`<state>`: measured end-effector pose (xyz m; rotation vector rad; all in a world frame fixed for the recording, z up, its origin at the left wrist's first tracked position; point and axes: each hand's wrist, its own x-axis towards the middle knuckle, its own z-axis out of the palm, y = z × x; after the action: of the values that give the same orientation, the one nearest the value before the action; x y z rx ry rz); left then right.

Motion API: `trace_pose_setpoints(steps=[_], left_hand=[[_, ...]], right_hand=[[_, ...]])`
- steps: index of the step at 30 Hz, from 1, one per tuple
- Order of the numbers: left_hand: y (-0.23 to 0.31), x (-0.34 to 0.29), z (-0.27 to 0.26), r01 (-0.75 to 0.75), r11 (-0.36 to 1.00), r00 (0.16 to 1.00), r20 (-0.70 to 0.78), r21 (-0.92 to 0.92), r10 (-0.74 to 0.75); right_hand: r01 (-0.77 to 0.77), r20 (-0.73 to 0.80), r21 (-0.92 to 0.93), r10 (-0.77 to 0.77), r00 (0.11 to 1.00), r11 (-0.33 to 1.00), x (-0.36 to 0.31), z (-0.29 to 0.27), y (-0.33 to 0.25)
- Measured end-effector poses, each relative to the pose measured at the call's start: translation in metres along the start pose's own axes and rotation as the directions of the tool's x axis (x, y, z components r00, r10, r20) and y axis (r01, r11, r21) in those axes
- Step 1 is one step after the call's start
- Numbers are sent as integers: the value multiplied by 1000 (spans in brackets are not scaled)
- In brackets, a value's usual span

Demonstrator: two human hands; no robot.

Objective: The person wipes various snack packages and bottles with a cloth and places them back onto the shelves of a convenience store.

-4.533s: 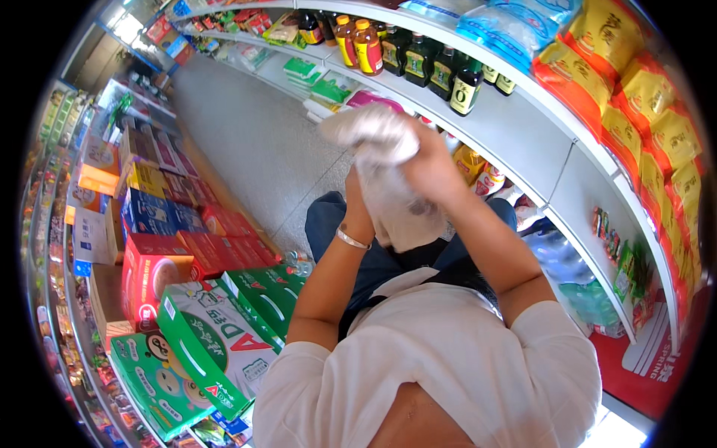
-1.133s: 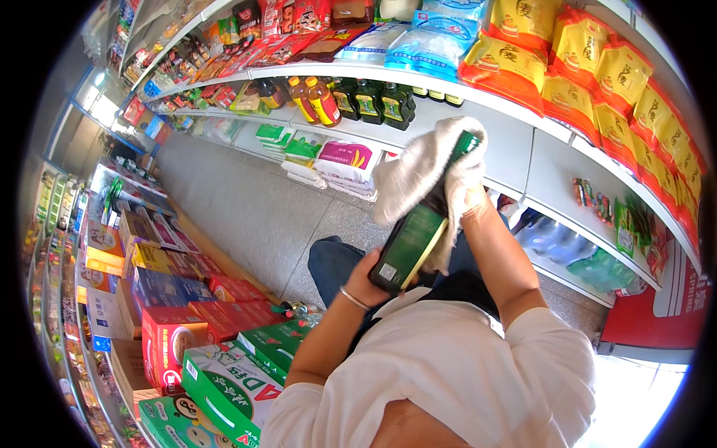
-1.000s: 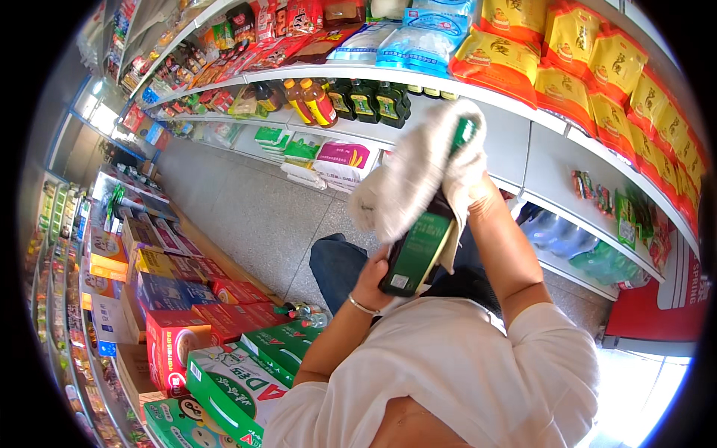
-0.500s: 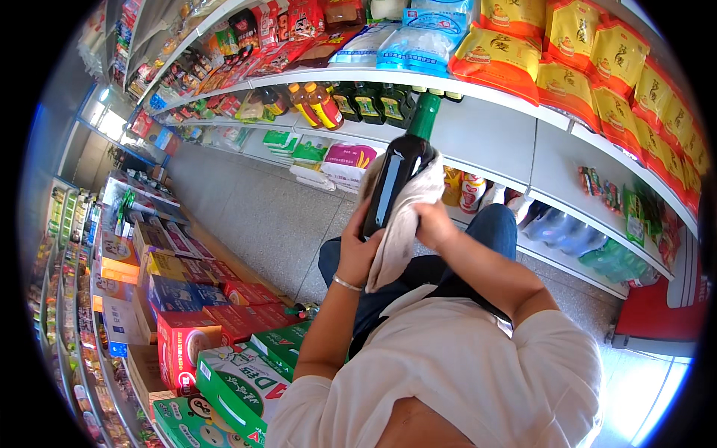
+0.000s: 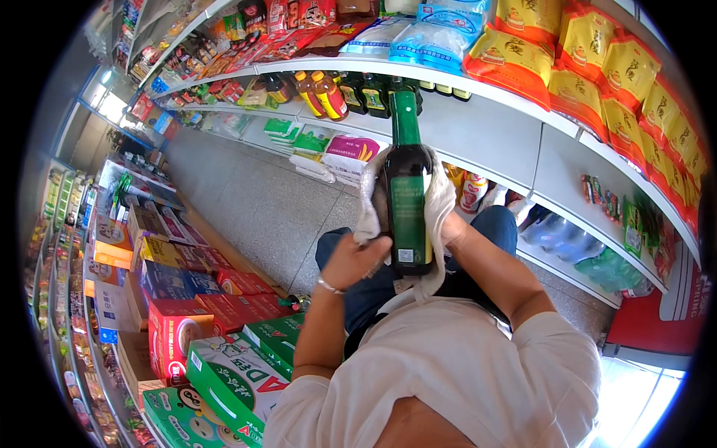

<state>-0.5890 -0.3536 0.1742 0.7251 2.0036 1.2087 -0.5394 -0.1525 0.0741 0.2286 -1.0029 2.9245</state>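
Observation:
I hold a dark glass bottle [image 5: 407,194] with a green cap and green label upright in front of me, its neck pointing at the shelf. My left hand [image 5: 351,261] grips its lower left side from below. A white cloth [image 5: 441,209] wraps behind the bottle, and my right hand [image 5: 452,228] presses it against the right side. Only part of that hand shows under the cloth. Similar dark bottles [image 5: 370,93] stand in a row on the white shelf [image 5: 493,127] just beyond.
Yellow and orange bags [image 5: 597,67] fill the upper shelf at right. Green and red cartons [image 5: 224,358] are stacked along the aisle floor on my left. Water bottle packs [image 5: 590,254] sit on the low shelf at right. Grey tiled floor [image 5: 254,201] runs ahead.
The bottle has swung from tilted and covered by the cloth to upright with its label facing me. The cloth has slid from the top to behind the bottle.

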Motion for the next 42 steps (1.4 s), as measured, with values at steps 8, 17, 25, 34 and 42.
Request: trace_pose_setpoints(steps=[8, 17, 25, 34, 42], left_hand=[[43, 31, -12, -504, 726, 847, -431, -467, 310], [39, 24, -33, -823, 300, 568, -711, -483, 414], [15, 40, -17, -342, 648, 664, -313, 681, 679], [-24, 41, -20, -629, 435, 493, -102, 644, 864], [-117, 56, -163, -432, 873, 513, -734, 228, 445]], right_hand=[[49, 59, -898, 10, 998, 438, -2, 83, -19], [-55, -31, -715, 47, 998, 697, -32, -14, 2], [312, 132, -848, -401, 907, 428, 4, 81, -45], [-41, -50, -910, -12, 999, 412, 88, 49, 19], [-407, -595, -651, -98, 798, 641, 69, -73, 40]])
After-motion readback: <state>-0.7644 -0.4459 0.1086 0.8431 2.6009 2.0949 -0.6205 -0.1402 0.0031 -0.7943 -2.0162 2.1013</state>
